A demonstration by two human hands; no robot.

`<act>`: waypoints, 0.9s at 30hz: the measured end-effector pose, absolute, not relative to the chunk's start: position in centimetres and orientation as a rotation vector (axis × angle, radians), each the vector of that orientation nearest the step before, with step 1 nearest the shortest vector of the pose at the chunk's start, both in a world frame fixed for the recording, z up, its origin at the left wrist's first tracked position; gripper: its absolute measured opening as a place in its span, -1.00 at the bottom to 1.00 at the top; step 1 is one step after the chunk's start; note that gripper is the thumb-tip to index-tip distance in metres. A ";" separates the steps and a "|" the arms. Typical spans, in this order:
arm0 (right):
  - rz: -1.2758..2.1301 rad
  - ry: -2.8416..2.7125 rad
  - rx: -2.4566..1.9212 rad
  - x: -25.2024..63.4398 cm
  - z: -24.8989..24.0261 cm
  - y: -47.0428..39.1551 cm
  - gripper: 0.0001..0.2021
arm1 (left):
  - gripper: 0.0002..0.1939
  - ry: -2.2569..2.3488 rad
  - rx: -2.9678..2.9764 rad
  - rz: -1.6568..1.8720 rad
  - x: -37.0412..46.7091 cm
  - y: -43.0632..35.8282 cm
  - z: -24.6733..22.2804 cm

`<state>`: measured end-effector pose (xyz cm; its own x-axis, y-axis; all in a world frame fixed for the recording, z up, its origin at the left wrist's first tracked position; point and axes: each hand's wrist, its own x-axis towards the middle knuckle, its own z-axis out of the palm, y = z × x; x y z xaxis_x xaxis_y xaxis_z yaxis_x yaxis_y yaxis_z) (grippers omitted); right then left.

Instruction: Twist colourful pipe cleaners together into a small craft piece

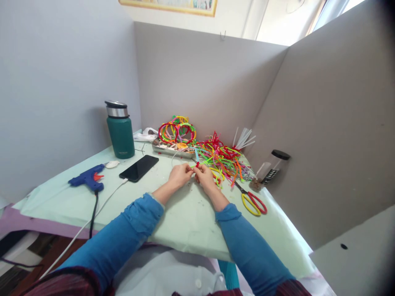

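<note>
From a distance, I watched the left hand [180, 176] and right hand [205, 176] pinch a small red-and-green fuzzy piece [197, 165] that lay between them, over the counter [185, 222]. A heap of colored fuzzy strips [219, 151] sat just beyond; scissors [248, 193] rested right of the right hand.

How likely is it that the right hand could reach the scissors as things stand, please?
Probably yes: the scissors lie to the right of the right hand, and nothing visible covers their near end, though its fingertips seem occupied with a small red piece.
</note>
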<state>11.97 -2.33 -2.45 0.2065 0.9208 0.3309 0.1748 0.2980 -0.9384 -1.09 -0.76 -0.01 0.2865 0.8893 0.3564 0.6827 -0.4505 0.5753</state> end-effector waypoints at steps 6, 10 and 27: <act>0.739 -1.247 -1.185 11.9 -2.3 -2.5 -0.80 | -0.72 1.458 2.237 0.908 -1.1 -0.6 -0.1; 0.744 -1.243 -1.180 11.9 -2.2 -2.5 -0.79 | -0.70 1.476 2.197 0.926 -1.0 -0.8 -0.1; 0.830 -1.243 -1.128 11.6 -1.4 -3.3 -0.80 | -0.71 1.106 1.664 0.780 -0.9 -1.2 0.3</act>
